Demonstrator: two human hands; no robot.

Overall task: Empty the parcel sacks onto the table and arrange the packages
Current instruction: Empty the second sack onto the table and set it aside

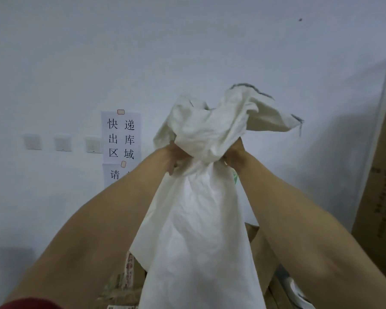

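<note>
A white woven parcel sack (196, 219) hangs in front of me, lifted high against the wall. My left hand (173, 159) and my right hand (233, 155) both grip its bunched fabric from either side. Above the hands the sack's end with blue-grey stitching (243, 112) flops over to the right. Below, the sack widens and runs out of the bottom of the view. Brown cardboard packages (260, 253) lie under and behind it, partly hidden. One with printed tape (129, 270) shows at the lower left of the sack.
A pale wall stands close ahead with paper signs (120, 137) and three wall switches (62, 142). A tall stack of cardboard cartons (383, 186) stands at the right edge. A white object (295, 291) lies at the lower right.
</note>
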